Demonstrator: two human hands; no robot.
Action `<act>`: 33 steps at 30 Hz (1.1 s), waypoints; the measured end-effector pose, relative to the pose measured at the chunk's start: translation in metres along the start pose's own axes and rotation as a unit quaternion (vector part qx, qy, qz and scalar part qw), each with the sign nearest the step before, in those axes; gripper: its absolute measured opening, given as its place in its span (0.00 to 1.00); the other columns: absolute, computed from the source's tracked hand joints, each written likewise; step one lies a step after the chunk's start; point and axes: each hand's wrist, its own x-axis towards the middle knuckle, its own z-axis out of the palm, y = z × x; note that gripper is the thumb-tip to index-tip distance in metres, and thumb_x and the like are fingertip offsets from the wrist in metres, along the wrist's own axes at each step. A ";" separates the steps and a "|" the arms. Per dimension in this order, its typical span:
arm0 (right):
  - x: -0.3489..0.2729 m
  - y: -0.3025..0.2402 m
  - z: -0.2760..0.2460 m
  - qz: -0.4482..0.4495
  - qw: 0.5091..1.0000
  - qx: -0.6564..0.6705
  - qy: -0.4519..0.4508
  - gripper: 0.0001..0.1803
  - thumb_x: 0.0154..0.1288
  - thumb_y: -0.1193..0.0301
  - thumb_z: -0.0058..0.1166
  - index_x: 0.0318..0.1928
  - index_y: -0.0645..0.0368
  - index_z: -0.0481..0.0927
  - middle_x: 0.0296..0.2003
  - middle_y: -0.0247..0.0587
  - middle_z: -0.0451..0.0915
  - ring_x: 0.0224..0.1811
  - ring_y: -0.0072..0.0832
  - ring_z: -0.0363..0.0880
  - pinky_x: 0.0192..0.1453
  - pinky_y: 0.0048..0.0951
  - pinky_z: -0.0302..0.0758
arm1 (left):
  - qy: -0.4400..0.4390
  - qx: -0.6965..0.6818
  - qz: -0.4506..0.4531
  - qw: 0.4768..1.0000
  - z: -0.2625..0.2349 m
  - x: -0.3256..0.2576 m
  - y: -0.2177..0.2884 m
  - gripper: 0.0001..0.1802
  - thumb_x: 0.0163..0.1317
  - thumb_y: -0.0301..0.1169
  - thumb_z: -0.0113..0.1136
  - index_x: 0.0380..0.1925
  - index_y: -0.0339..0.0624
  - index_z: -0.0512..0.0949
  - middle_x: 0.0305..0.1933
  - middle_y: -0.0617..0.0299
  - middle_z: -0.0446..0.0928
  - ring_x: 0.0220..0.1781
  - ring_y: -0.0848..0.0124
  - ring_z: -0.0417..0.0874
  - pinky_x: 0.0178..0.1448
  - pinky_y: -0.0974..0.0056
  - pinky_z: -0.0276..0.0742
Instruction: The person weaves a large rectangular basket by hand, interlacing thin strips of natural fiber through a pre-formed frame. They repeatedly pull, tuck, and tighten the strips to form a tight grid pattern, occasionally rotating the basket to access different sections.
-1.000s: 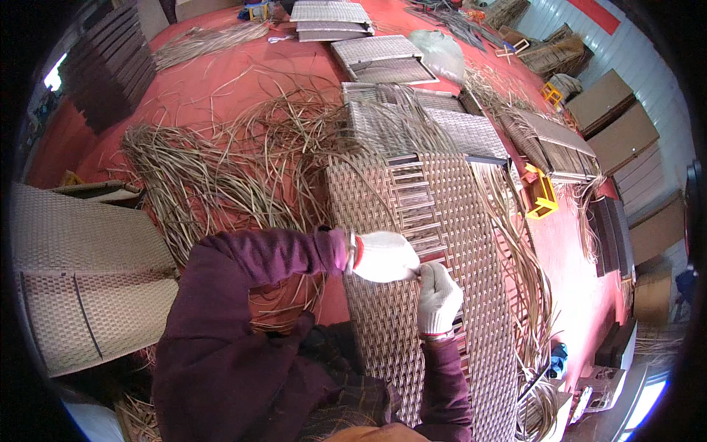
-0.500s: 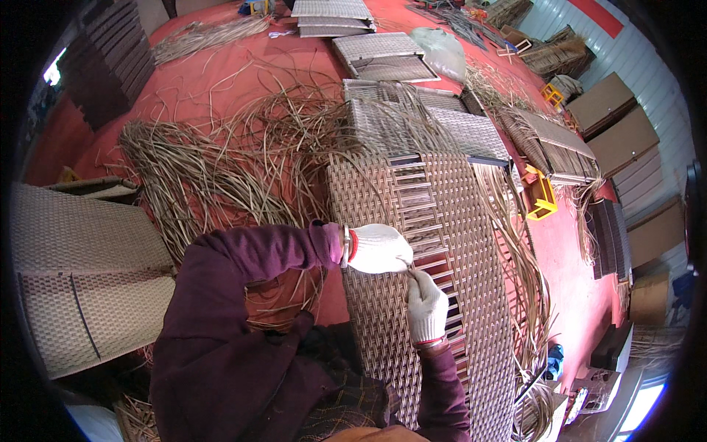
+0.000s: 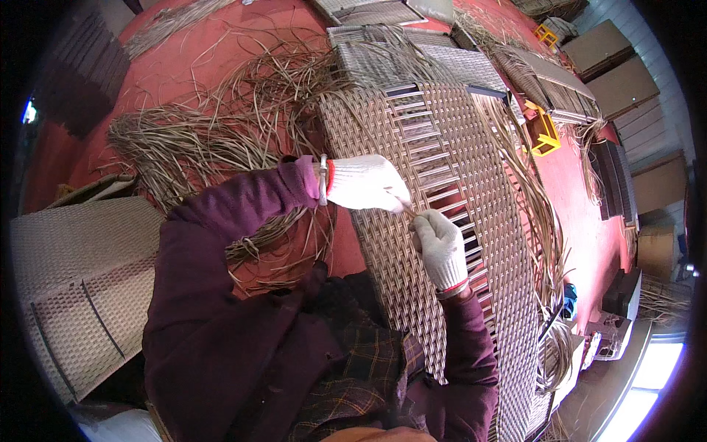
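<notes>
In front of me lies a long woven wicker panel (image 3: 482, 169) of brownish strips, with an unwoven band of crosswise bars running along its middle. Over it, my left hand (image 3: 372, 184), in a white knit glove with a red cuff, is closed in a pinch on a thin brown weaving strip (image 3: 409, 212). Just to the right and slightly nearer, my right hand (image 3: 440, 249), gloved alike, pinches the same strip. The fingertips of both hands almost meet beside the open bars. Most of the strip is hidden in the gloves.
A heap of loose strips (image 3: 184, 144) covers the red floor at left. More strips (image 3: 534, 228) hang along the panel's right side. A yellow stool (image 3: 545, 132) stands beyond. Woven panels (image 3: 88, 287) lie at near left, and another (image 3: 383, 55) touches the far end.
The view has shifted, so panel and floor things sit higher in the picture. Both hands stay close together over the panel, still pinching, with slightly more gap between them.
</notes>
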 end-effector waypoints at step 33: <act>0.386 0.013 0.016 0.144 0.983 0.096 0.058 0.12 0.70 0.69 0.55 0.34 0.67 0.82 0.20 0.48 0.82 0.21 0.38 0.85 0.21 0.40 0.76 | 0.187 0.199 -0.076 0.959 -0.170 0.082 -0.232 0.17 0.67 0.39 0.58 0.47 0.47 0.90 0.40 0.47 0.88 0.44 0.45 0.89 0.53 0.46 0.83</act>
